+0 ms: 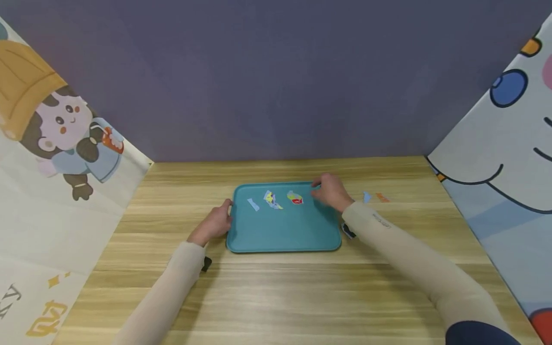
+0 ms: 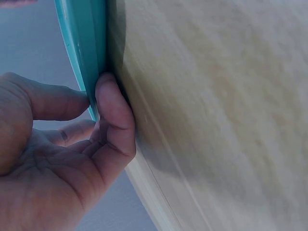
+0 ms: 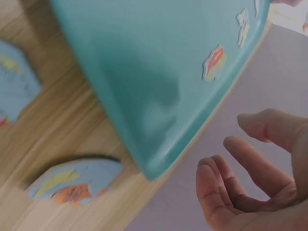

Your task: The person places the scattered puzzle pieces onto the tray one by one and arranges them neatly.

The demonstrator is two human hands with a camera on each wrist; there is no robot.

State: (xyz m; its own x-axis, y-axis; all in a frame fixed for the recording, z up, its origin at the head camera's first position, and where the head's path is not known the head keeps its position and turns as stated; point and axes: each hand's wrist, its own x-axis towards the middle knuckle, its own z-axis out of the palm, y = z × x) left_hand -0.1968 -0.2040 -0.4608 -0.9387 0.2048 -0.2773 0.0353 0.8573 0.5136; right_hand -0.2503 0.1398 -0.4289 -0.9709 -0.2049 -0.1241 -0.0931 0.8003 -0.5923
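Observation:
A teal tray lies on the wooden table. My left hand holds its left rim; in the left wrist view the thumb and a curled finger pinch the edge. On the tray lie three flat puzzle-like pieces: a pale blue strip, a yellow-and-blue piece and a red-and-green piece. Near the tray's far right corner, my right hand hovers; in the right wrist view its bent fingers stand apart from the thumb and hold nothing.
Right of the tray, a blue piece and an orange piece lie on the table. A dark grey wall rises behind it. Panels with cartoon prints stand at left and right.

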